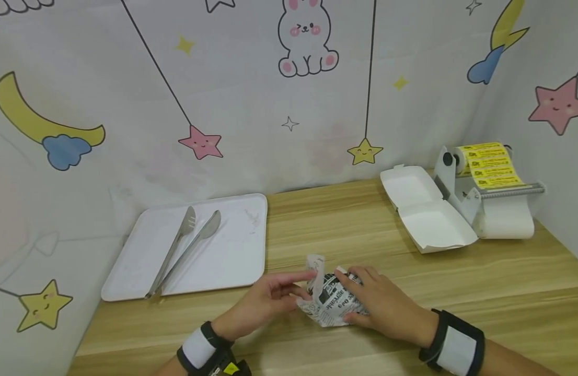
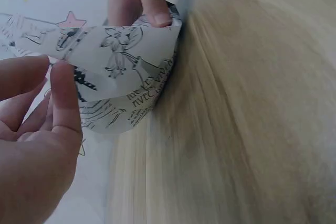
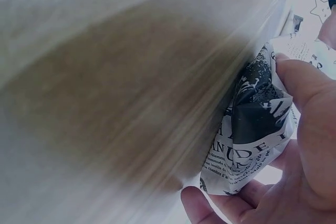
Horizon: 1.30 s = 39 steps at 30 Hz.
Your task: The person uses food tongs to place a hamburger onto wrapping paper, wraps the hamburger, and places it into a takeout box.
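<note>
A bundle in newspaper-print wrapping paper lies on the wooden table in front of me; whatever is inside is hidden. My right hand holds it from the right, thumb at the near side and fingers over the far side. In the right wrist view the dark printed end of the bundle sits within that hand's curve. At the left end the paper stands up in a loose flap. My left hand pinches the flap's edge between thumb and fingertips.
A white tray with a metal fork and knife is at the left. Back right, an open white takeaway box touches a label dispenser with a yellow roll. A printed curtain hangs behind the table.
</note>
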Motion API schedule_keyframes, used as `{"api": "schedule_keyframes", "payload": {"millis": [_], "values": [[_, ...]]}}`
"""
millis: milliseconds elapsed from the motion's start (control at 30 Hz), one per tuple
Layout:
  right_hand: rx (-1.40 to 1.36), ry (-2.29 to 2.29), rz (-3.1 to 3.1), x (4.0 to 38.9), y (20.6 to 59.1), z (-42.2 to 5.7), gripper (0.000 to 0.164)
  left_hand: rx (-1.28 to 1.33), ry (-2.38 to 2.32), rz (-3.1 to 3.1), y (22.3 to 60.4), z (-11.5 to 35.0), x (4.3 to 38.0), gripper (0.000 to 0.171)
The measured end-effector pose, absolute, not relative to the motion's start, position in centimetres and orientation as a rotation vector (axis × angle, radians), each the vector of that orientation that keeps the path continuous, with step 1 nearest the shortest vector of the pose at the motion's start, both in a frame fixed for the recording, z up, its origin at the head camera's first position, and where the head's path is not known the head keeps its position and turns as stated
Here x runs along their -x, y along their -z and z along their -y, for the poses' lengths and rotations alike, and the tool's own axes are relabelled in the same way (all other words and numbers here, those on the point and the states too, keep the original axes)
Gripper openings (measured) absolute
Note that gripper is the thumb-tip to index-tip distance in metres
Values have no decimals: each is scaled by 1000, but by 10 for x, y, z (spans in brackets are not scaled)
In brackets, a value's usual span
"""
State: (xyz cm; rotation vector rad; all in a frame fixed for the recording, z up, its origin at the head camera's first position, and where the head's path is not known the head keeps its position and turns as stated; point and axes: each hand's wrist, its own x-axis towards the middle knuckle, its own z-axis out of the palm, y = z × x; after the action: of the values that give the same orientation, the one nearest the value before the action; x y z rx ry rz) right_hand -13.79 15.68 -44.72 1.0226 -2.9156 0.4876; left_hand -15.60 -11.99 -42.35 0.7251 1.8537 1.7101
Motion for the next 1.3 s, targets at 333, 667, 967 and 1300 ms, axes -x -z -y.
{"api": "schedule_keyframes", "payload": {"millis": [333, 667, 967, 1300], "values": [[-1078, -455, 2809, 139, 450, -156, 60, -1149, -1340, -2534, 446, 88, 155, 45], [-1056, -515, 2800, 139, 449, -159, 57, -1185, -932, -2767, 441, 77, 151, 46], [-1028, -726, 2819, 140, 452, -160, 68, -1262, -834, -2783, 443, 75, 158, 50], [-1038, -987, 2853, 146, 450, -166, 98, -1077, -828, -2819, 441, 65, 155, 50]]}}
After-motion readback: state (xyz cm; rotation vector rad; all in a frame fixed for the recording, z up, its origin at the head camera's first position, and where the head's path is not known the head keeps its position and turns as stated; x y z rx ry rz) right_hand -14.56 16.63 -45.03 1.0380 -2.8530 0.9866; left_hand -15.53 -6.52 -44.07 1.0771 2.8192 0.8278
